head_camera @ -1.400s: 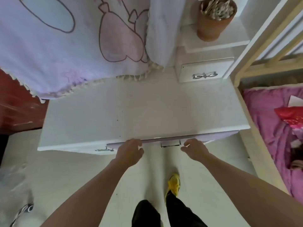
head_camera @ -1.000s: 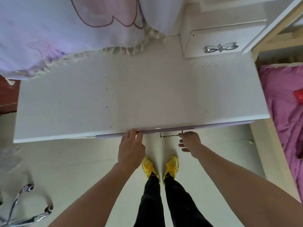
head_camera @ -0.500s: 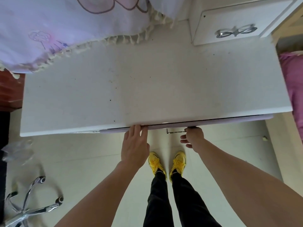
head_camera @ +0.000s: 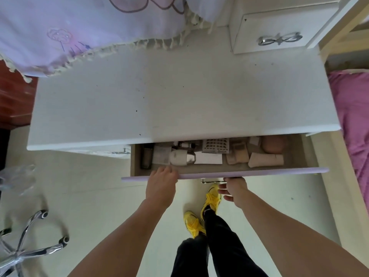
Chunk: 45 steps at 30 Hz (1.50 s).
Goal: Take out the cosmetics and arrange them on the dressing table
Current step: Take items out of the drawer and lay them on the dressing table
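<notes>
A: Entry 1, drawer?
B: The drawer (head_camera: 259,173) stands pulled out from under the worktop (head_camera: 179,100), lilac front edge nearest the person. Interior exposed.

A: Contents?
B: The cosmetics (head_camera: 237,154) in view lie inside it. Left to right: dark flat case (head_camera: 146,157); white tube (head_camera: 179,156) on its side; white card (head_camera: 207,158); grey perforated box (head_camera: 216,145) at the back; beige tube (head_camera: 266,159) toward the front; pink rounded case (head_camera: 273,146) behind that. Small items at the back are too shadowed to identify.

A: Hands?
B: Left hand (head_camera: 161,180): fingers curled over the top of the drawer front, tips inside, gripping it. Right hand (head_camera: 234,189): up against the underside of the front, just beside the metal handle (head_camera: 211,180), fingers loosely bent. Cannot tell whether it holds anything.

A: Surroundings?
B: A fringed lilac cloth (head_camera: 79,27) drapes over the worktop's far left. A small drawer unit (head_camera: 279,40) with a bow pull stands at the far right. A chair base (head_camera: 26,246) is on the floor, left.
</notes>
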Motion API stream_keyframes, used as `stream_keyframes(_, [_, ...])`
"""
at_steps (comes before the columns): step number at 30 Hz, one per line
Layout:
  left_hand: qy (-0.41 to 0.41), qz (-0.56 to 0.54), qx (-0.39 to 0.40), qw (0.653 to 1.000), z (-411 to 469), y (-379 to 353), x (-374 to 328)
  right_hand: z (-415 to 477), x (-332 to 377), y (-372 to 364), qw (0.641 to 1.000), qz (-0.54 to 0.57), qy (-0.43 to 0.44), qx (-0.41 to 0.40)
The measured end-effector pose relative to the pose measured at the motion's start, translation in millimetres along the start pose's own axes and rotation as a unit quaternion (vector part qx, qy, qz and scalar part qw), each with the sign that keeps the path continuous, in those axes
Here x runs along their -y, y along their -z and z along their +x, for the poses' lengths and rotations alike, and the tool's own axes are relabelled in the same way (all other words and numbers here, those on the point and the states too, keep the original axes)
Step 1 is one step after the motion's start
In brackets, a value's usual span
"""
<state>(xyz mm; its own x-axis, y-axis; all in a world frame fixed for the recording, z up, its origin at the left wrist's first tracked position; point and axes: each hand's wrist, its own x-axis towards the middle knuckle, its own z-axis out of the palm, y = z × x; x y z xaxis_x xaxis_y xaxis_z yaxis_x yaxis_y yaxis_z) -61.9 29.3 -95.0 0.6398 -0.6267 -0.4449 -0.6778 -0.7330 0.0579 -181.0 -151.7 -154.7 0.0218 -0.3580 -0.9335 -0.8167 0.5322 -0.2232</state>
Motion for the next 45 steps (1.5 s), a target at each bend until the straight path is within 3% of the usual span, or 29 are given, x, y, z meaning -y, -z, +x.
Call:
stream_keyframes(11, [-0.019,-0.029,-0.001,0.999,-29,-21,-3,0,-38,9,0.999,0.012,-0.015,0.034])
stream_keyframes(18, [-0.041,-0.024,-0.022,0.999,-30,-35,2,12,-48,6,0.999,0.004,0.033,0.020])
stream_keyframes(28, [-0.002,-0.034,0.045,0.998,-35,3,-16,-40,-52,46,0.987,-0.122,0.106,0.018])
stream_keyframes(36, [0.031,-0.126,0.073,0.989,-33,41,-31,-71,-8,86,0.973,-0.136,0.188,0.001])
stream_keyframes(45, [0.092,-0.169,0.149,0.970,-1,19,-42,-6,49,64,0.966,-0.158,0.202,-0.037])
